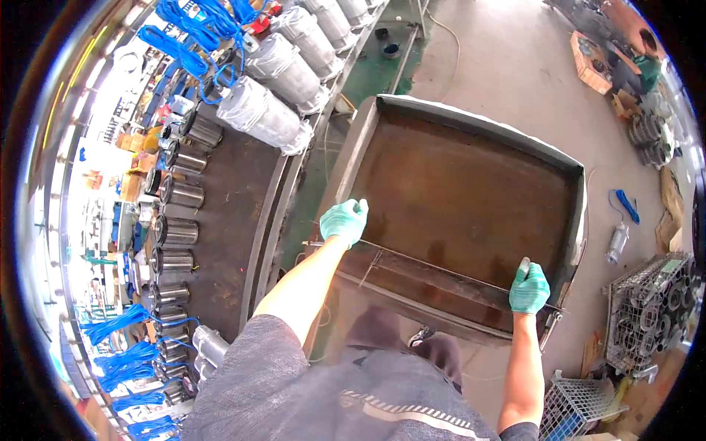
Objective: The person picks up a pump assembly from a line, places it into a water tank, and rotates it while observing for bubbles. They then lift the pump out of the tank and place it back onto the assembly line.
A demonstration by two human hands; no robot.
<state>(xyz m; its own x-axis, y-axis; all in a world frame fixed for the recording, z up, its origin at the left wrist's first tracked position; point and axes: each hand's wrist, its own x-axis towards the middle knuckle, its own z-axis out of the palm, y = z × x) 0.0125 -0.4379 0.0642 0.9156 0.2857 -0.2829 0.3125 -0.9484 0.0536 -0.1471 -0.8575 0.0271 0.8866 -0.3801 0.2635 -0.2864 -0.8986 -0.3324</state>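
Observation:
In front of me stands a large rectangular metal tank (474, 117) with brown, murky liquid (456, 198) inside. A thin metal rod (434, 269) runs across its near side. My left hand (344, 220), in a green glove, is closed above the tank's left side, just beyond the rod's left end. My right hand (529, 288), gloved alike, is curled at the near right corner beside the rod, thumb pointing up with a dark grey tip. Whatever either hand holds, if anything, is hidden by the fingers.
Wrapped metal cylinders (265, 114) with blue cable coils (176, 48) line the left. Bare steel cylinders (176, 231) stand beyond a dark surface. On the right are a wire crate of metal rings (651, 309), a white basket (581, 400) and a small pump (618, 242) on the floor.

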